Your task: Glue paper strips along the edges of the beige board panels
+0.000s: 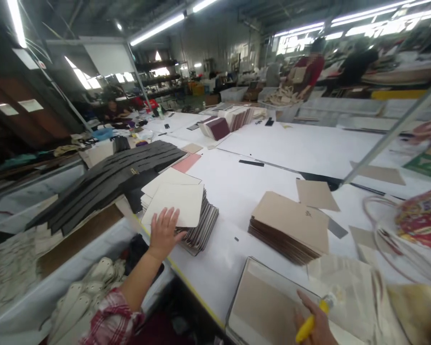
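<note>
Down at the yellow-trimmed near edge of the white table, the left hand is out over the pale stack! Its fingers are extended and a little spread, lying across the top panel, thumb held out wide at the stack's near side; nothing is gripped there. The stack itself sits tight by that near edge, its upper panels fanned out of line and dark-edged layers showing beneath.

Over to the right hand, low along the same edge: fingers curled around a yellow-handled tool, the handle slanting across the hand, one finger stretched forward past it. The tool's head is blurred, too unclear to name. Beneath lies a tan panel with a pale border, one corner close to the table's near edge, and whether the fingertips press on it I cannot tell.

Further in from the edge, between the hands, stands a squared tan stack, with dark marks on its top sheet. And beyond the left hand, black sheets overlap in a long spread, reaching the table's left edge.
</note>
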Motion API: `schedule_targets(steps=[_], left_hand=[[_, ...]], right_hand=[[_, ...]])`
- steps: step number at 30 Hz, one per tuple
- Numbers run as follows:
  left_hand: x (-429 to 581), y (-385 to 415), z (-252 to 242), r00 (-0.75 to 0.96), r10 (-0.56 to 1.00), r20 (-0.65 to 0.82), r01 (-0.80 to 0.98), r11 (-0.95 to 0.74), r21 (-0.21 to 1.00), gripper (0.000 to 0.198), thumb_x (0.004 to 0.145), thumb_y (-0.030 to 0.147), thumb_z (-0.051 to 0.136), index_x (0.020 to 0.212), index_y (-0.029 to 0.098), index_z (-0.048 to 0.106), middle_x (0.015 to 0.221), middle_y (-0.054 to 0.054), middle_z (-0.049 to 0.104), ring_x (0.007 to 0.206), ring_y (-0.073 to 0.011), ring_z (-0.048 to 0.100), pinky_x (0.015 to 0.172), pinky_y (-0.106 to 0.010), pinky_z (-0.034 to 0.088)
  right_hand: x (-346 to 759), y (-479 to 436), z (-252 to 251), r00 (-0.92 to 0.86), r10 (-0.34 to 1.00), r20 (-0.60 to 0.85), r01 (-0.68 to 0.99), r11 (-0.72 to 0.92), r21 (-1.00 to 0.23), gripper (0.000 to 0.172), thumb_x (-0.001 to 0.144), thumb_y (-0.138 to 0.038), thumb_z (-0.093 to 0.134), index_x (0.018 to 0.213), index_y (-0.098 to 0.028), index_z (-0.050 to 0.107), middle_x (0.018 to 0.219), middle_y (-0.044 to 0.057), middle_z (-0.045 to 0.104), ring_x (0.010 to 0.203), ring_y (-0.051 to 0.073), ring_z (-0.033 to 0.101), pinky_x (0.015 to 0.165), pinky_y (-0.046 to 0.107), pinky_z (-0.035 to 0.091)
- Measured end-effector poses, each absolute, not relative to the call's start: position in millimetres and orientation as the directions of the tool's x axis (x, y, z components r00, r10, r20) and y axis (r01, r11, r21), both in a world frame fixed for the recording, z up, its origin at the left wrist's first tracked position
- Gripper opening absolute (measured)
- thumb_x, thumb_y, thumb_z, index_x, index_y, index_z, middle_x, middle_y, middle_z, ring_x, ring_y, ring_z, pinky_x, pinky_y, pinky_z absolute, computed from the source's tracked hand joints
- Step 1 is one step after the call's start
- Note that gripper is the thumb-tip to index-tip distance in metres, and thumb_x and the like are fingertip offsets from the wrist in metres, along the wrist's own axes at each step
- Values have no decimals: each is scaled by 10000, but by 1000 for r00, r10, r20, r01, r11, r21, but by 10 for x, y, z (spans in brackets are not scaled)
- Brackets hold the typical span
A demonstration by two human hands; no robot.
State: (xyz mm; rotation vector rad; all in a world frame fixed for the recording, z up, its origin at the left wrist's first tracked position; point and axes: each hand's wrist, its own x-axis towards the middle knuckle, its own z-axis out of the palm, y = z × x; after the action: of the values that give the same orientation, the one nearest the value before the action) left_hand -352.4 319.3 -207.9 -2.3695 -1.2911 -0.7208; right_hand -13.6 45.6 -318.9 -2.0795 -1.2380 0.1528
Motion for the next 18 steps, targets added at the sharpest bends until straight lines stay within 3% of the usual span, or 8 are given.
schedule_targets(steps=[2, 4, 6, 9, 12, 14, 18], left_hand=[[-3604, 3294, -1936, 542, 672, 504, 802, -593, -70, 337, 796, 388, 522, 1055, 176, 564, 1011, -107, 615, 984, -250, 543, 952, -477, 319], [-3535, 3236, -1861, 612, 597, 519, 732, -677, -83, 192, 816, 298, 505, 938, 189, 605, 859, -61, 642, 831, -194, 587, 901, -420, 389], [-3376, 3006, -1830, 659, 452, 601, 635, -763, -121, 173, 801, 237, 522, 945, 193, 608, 808, -51, 639, 794, -180, 590, 846, -370, 435], [-3085, 2421, -1869, 732, 175, 658, 379, -908, -180, 294, 762, 179, 574, 1055, 194, 570, 860, -59, 635, 838, -183, 581, 820, -340, 453], [-2756, 1762, -2108, 862, -24, 506, 27, -995, -93, 293, 800, 139, 494, 1088, 132, 540, 908, -92, 616, 899, -201, 555, 830, -369, 441], [-2508, 1415, -2396, 894, -122, 431, -130, -991, -11, 256, 827, 117, 421, 1057, 101, 534, 813, -83, 595, 773, -161, 551, 747, -335, 457], [-2069, 1031, -3017, 936, -174, 306, -208, -974, 85, 193, 835, 140, 401, 974, 110, 531, 723, -55, 542, 647, -148, 493, 606, -309, 425]], right_hand=[[-364, 612, -2947, 556, 814, 168, 629, -280, -725, 376, 799, -429, 443, 1108, -216, 456, 1083, 95, 556, 962, 259, 568, 779, 408, 475], [-603, 774, -2698, 512, 853, 105, 475, -180, -861, 300, 795, -418, 464, 1010, -209, 464, 1008, 89, 587, 915, 225, 587, 776, 378, 478], [-811, 932, -2461, 484, 874, 49, 250, -85, -965, 261, 805, -405, 467, 977, -212, 424, 1000, 78, 584, 885, 188, 592, 762, 347, 482], [-965, 1082, -2209, 444, 892, -87, -57, -69, -996, 224, 827, -418, 420, 928, -228, 359, 1000, 41, 562, 736, 131, 589, 605, 282, 496], [-889, 925, -2193, 519, 852, -62, 53, -104, -993, 256, 759, -368, 528, 886, -223, 359, 821, -13, 543, 662, 115, 540, 596, 258, 463], [-742, 633, -2343, 577, 817, -6, 230, -170, -958, 238, 726, -301, 554, 863, -217, 378, 746, -28, 509, 648, 118, 518, 621, 257, 440], [-378, -15, -2847, 638, 767, -66, 385, -392, -836, 123, 773, -278, 452, 839, -219, 367, 622, -50, 452, 518, 118, 481, 517, 239, 385]])
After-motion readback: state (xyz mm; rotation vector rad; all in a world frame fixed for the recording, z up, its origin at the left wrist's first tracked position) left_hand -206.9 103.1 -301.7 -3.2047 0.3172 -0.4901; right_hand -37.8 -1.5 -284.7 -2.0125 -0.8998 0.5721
